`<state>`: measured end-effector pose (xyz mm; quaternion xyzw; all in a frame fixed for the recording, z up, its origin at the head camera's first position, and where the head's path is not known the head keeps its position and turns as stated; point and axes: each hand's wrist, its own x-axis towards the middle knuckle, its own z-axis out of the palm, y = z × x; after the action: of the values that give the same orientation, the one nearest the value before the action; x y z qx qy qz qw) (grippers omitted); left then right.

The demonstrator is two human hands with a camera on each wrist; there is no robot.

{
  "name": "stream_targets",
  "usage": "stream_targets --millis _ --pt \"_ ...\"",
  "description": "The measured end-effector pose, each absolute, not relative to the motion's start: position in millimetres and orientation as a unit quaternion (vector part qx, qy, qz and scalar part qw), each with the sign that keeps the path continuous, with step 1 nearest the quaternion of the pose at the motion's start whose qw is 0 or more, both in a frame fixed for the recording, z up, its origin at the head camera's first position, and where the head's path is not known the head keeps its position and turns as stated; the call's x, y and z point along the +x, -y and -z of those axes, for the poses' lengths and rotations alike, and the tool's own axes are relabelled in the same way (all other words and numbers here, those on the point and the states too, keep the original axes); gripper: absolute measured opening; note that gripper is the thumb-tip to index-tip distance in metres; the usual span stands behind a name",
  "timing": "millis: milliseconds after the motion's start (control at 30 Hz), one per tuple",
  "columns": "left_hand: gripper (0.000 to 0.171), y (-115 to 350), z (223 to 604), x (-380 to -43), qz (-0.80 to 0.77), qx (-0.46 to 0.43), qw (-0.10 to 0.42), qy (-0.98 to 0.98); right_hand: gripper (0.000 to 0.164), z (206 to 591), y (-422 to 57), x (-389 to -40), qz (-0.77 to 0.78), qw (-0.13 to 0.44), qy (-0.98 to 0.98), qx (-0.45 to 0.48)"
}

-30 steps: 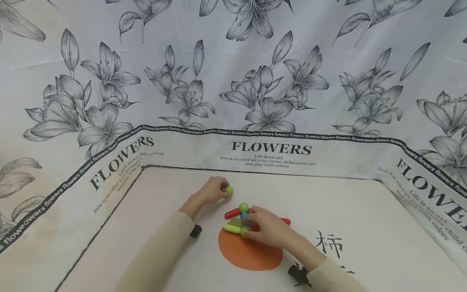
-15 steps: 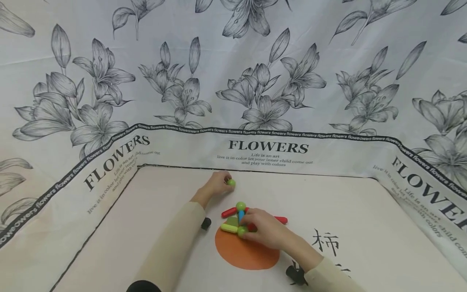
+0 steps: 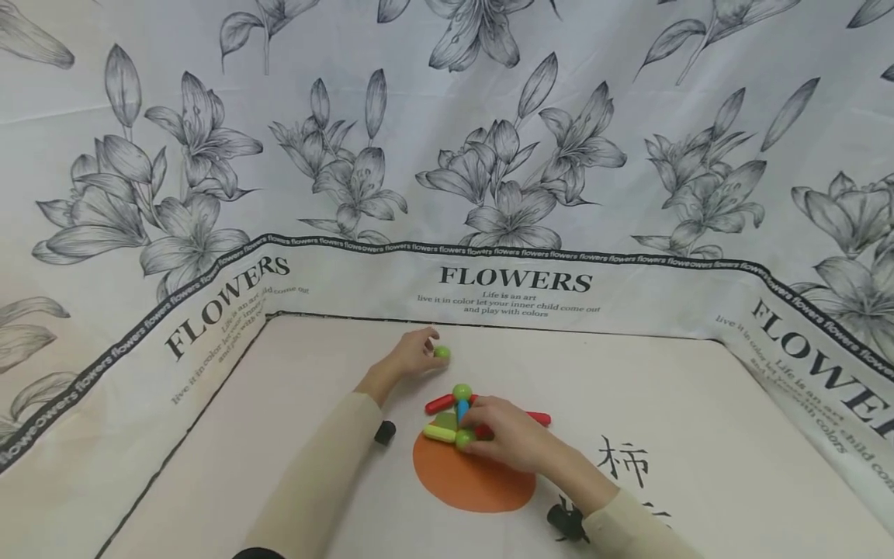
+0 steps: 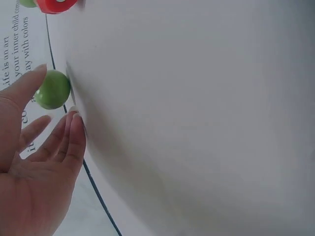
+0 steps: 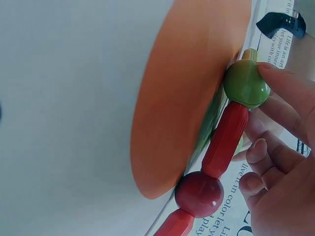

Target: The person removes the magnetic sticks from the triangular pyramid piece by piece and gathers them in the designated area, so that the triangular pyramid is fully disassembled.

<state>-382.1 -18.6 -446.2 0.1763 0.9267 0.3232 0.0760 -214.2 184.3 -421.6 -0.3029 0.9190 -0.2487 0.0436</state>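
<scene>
Toward the table's back, my left hand point(image 3: 410, 355) is beside a loose green ball point(image 4: 53, 90). In the left wrist view the thumb tip is at the ball, while the other fingers are spread away from it. My right hand point(image 3: 513, 436) pinches the near green ball point(image 5: 246, 83) of a ball-and-rod toy, its thumb on the ball's side. From that ball a yellow-green rod point(image 3: 440, 433) runs left, a blue rod point(image 3: 462, 411) leads to a far green ball point(image 3: 462, 392), and a red rod point(image 5: 225, 140) joins a red ball point(image 5: 199, 194). Another red rod point(image 3: 440, 404) angles off left.
The toy lies over an orange round print point(image 3: 475, 489) on the pale tabletop. Black characters point(image 3: 624, 462) are printed to the right. A flower-patterned cloth wall point(image 3: 517, 279) rises along the back and sides. Black devices point(image 3: 385, 432) sit at the wrists.
My left hand has carried the loose green ball farther back, and its fingers have since spread away from it. The right hand stays at the toy's near green ball.
</scene>
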Motion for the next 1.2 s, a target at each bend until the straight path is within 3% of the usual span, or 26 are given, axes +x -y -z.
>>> stream_targets --millis 767,1200 --pt "0.046 59 435 -350 -0.306 0.215 0.077 -0.924 0.022 421 -186 -220 0.259 0.053 -0.916 -0.301" --pt "0.050 78 434 -311 -0.312 0.245 0.094 -0.913 0.020 416 -194 -239 0.270 0.008 -0.940 -0.210"
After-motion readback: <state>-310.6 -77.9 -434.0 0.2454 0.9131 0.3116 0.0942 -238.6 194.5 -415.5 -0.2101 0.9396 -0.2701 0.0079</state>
